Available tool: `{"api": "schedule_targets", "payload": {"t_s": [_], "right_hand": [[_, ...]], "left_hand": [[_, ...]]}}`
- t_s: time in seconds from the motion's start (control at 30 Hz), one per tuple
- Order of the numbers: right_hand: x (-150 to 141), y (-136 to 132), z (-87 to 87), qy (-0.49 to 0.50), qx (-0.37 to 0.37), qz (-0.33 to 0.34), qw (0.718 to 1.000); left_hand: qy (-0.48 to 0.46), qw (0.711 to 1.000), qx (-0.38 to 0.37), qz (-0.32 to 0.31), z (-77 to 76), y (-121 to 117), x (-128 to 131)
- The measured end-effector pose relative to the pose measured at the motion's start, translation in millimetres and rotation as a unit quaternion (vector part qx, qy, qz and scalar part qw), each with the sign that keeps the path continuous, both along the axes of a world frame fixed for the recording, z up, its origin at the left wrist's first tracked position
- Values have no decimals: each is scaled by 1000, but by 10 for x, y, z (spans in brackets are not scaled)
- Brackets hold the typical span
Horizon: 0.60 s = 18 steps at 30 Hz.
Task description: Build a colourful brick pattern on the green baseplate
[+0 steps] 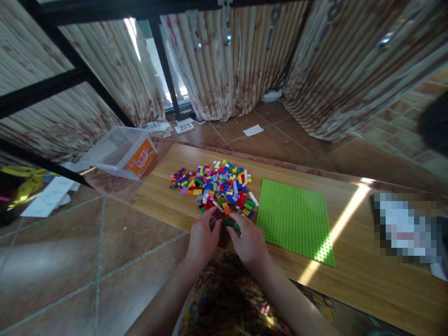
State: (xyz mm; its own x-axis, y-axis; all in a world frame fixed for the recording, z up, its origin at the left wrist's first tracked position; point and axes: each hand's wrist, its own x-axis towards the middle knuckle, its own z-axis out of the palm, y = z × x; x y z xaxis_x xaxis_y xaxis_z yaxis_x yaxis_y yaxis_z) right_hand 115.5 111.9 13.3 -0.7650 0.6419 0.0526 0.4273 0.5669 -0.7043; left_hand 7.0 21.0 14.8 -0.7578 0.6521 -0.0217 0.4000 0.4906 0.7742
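My left hand point(204, 236) is at the near edge of a pile of toy building bricks point(220, 184), its thumb and fingers closed round a dark purple brick point(217, 214) that they partly cover. Just to its right, my right hand point(249, 238) pinches a dark green brick point(231, 225) between thumb and fingers. The two hands are close together, low over the table's near side. A lime green studded baseplate point(294, 219) lies flat to the right of the pile, beside my right hand.
The wooden table point(157, 205) is long and narrow. Left of it stands a clear plastic bin point(115, 151) with an orange label. A blurred-out item point(406, 228) lies at the table's right end. Papers point(253, 130) are on the tiled floor before the curtains point(224, 70).
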Motion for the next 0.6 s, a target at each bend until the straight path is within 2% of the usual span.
{"api": "schedule_targets", "payload": {"t_s": [0.17,0.27,0.37,0.47,0.6], "right_hand": [[160,115,5,23,-12,-50,998],[263,265,36,21,-5,-91,996],[281,419,89,8,15,-106,994],[222,523,126,-37,30,-106,993],[144,547,113,-109,66,-92,988]], "left_hand": [[-12,1000,24,17,-21,-62,19],[-21,999,40,2,-8,-89,33],[-3,998,55,-35,30,-86,63],[16,993,65,-101,61,-68,109],[32,987,28,-158,29,-45,152]]}}
